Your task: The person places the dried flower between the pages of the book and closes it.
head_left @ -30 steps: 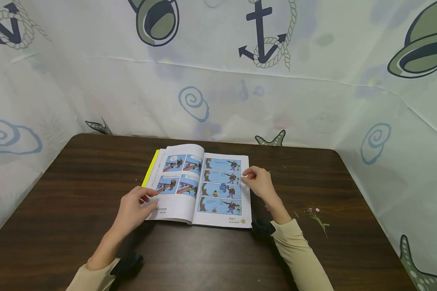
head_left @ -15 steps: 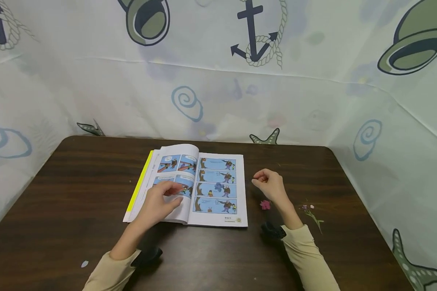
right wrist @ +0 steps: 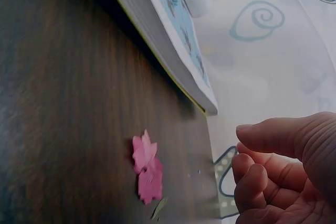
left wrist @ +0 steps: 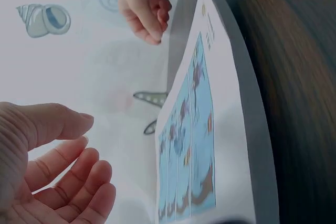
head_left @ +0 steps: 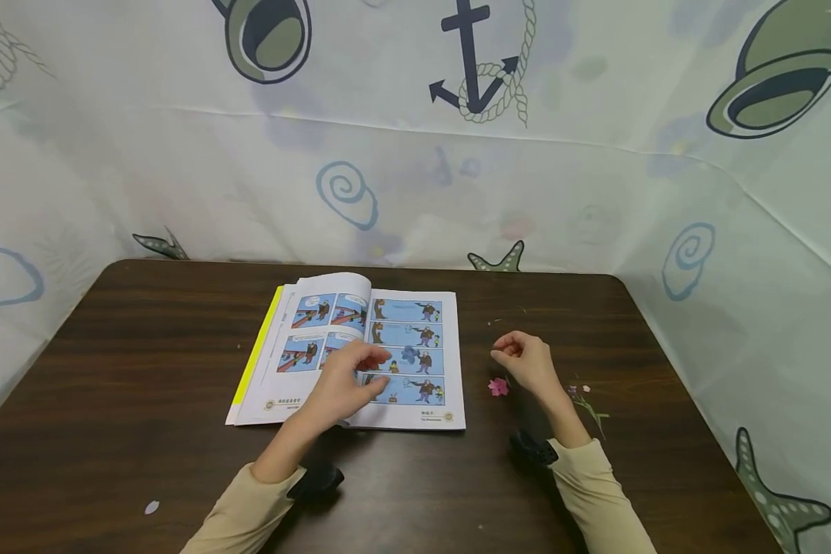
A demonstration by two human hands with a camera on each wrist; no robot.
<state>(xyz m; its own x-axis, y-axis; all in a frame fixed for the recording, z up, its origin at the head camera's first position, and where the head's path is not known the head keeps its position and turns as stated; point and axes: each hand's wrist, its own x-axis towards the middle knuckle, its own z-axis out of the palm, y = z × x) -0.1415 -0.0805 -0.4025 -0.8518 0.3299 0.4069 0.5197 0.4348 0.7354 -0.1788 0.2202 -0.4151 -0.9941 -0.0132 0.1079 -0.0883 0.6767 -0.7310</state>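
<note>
An open comic book [head_left: 408, 419] with blue picture panels lies on the dark wooden table. Over its lower middle hovers my left hand [head_left: 342, 385], thumb and fingers apart with nothing between them; the left wrist view shows the same loose fingers [left wrist: 86, 177] above the right page. Off the book's right edge is my right hand [head_left: 528, 363], its fingers loosely bent and thumb near the index finger. No object shows between them in the right wrist view. A pink flower [head_left: 498, 386] lies just below the right hand, seen closer as pink blossoms [right wrist: 148, 169].
A small flower sprig [head_left: 589, 402] with a green stem lies on the table beside the right forearm. One pale petal [head_left: 151, 507] is at the front left. A printed cloth [head_left: 415, 192] hangs behind the table [head_left: 111, 400].
My left hand has moved right, from the left page's edge to over the book's middle. My right hand has left the right page's edge and shifted right, revealing the pink flower.
</note>
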